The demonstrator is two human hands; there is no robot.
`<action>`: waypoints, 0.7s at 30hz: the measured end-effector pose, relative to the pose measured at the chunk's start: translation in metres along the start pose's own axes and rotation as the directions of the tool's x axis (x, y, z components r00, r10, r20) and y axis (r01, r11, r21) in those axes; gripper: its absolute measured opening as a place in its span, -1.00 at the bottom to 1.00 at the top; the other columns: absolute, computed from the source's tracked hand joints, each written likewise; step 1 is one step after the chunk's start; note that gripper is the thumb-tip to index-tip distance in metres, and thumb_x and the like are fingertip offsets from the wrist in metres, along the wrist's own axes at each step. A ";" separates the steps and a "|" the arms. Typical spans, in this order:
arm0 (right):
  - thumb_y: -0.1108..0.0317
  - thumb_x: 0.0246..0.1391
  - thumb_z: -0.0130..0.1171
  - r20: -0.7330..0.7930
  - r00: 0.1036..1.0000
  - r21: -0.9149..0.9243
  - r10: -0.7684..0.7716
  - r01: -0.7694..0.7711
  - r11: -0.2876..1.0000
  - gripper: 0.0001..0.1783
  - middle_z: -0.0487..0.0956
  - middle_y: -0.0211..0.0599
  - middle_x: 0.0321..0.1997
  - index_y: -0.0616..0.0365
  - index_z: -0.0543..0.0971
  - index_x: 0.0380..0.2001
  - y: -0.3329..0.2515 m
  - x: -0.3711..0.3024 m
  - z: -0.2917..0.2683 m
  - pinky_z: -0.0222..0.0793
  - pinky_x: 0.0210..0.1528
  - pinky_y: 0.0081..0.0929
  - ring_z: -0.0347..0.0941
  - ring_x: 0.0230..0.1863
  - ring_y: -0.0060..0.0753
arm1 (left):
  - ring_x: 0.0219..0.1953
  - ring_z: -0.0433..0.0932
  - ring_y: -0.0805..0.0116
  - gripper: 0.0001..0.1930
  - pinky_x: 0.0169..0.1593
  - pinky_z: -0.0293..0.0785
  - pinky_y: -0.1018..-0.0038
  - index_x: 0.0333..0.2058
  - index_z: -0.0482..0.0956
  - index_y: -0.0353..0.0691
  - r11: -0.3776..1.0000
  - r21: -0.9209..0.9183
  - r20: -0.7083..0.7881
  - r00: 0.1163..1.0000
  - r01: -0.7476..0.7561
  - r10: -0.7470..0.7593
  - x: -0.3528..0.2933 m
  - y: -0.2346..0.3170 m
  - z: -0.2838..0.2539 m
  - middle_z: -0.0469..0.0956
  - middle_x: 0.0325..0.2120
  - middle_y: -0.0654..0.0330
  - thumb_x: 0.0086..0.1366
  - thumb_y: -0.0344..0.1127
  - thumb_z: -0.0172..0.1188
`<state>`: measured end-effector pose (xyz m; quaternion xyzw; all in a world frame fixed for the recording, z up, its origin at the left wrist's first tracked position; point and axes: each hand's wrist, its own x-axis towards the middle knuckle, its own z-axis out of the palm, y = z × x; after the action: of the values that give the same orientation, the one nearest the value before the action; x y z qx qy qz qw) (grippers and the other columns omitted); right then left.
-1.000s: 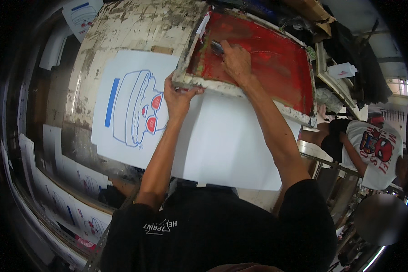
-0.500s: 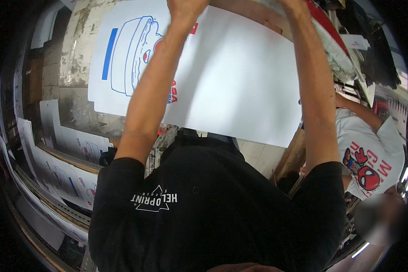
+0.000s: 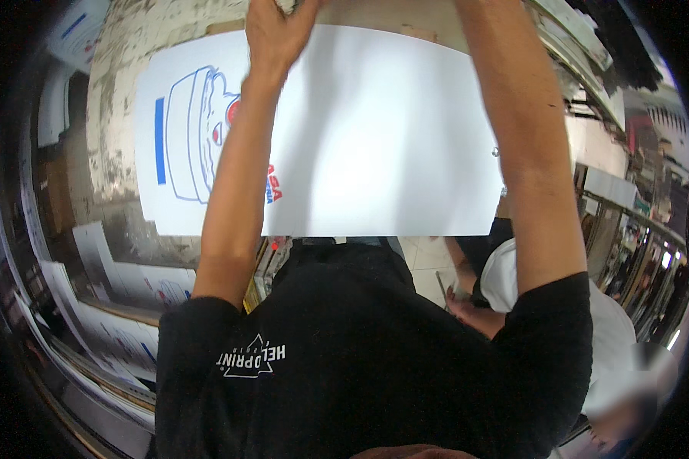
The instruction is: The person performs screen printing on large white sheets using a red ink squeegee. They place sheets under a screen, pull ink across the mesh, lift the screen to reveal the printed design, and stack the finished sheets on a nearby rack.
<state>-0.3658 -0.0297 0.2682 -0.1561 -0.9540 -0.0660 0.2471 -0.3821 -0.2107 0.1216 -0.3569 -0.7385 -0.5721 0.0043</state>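
A large white printed sheet [image 3: 383,138] lies in front of me, with a blue line drawing of a tub, small red shapes and red-and-blue lettering on its left part. My left hand [image 3: 277,37] is over its far edge, cut by the picture's top edge. Thumb and fingers look apart at their bases, but the fingertips are out of view, so I cannot make out a grip. Of my right arm only the forearm [image 3: 517,115] shows, reaching across the sheet's right end; the right hand is beyond the top edge.
A stained table [image 3: 115,145] is under the sheet. Racks at left hold more printed sheets [image 3: 122,329]. A co-worker in a white shirt [image 3: 605,306] bends down close at my right, one hand [image 3: 459,302] low near a thin stick. Shelving [image 3: 628,222] lines the right side.
In view, the sheet sits straighter and lower, its near edge level. My left hand shows more fully. The right hand stays out of view. The co-worker has bent in nearer my right side.
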 end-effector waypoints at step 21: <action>0.15 -0.08 0.16 -0.268 0.962 0.231 -0.045 0.109 0.967 -0.72 0.59 -0.10 -0.55 0.14 0.61 -0.61 -0.008 -0.021 0.017 0.42 -0.32 -0.19 0.56 -0.40 -0.09 | 0.32 0.11 0.04 -0.11 0.29 -0.12 0.01 0.36 -0.16 -0.25 0.945 0.326 0.505 0.848 -0.016 -0.160 -0.074 -0.061 0.080 0.37 0.15 -0.10 0.28 0.02 0.13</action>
<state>-0.3588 -0.0396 0.2425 -0.0770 -0.9195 0.0221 0.3848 -0.3274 -0.1869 0.0123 -0.4656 -0.8067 -0.3259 -0.1618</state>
